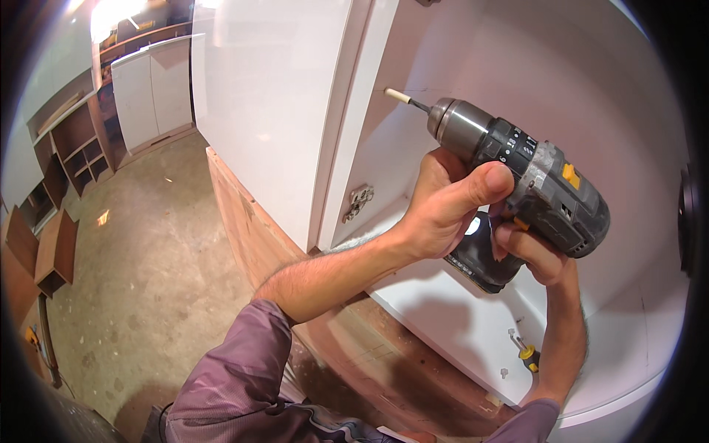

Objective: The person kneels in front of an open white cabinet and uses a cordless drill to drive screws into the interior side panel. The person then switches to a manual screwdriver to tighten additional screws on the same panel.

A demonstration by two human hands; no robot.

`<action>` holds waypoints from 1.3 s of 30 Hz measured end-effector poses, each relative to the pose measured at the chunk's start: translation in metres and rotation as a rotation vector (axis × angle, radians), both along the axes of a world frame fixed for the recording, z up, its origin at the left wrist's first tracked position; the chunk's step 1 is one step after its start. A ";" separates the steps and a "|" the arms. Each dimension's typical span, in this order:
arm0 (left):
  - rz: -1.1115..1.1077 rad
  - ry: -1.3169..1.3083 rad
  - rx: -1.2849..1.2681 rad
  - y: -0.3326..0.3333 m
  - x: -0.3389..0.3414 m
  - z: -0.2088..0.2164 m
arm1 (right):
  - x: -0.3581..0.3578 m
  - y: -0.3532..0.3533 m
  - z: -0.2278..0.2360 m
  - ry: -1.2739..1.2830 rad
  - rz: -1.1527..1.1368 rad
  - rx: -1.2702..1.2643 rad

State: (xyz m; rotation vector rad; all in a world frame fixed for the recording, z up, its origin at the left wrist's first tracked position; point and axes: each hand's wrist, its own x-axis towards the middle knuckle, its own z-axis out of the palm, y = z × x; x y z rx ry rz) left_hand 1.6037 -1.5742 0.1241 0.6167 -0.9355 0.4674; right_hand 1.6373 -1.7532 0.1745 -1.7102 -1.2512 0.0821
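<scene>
Both hands grip grey cordless drill (528,188): left hand (443,203) steadying, right hand (532,251) on handle; bit axis points up-left at cream plastic dowel (396,95) in white cabinet wall (413,140).

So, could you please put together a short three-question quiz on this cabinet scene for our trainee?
1. True or false: both hands grip the dark grey cordless drill.
2. What does the drill's bit meet on the white cabinet side panel? A) a cream-coloured dowel-like peg B) a metal hinge C) a screwdriver
3. Fill in: on the white cabinet floor panel lies a small screwdriver with a yellow and ____ handle.

Key
1. True: the left hand wraps the body and the right hand holds the handle.
2. A, the cream-coloured peg; the metal hinge sits lower on the door edge.
3. Black: the screwdriver.
</scene>
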 end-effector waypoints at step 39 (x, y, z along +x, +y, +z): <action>-0.013 0.013 -0.022 -0.002 0.002 -0.004 | -0.007 -0.005 0.002 -0.062 -0.067 -0.090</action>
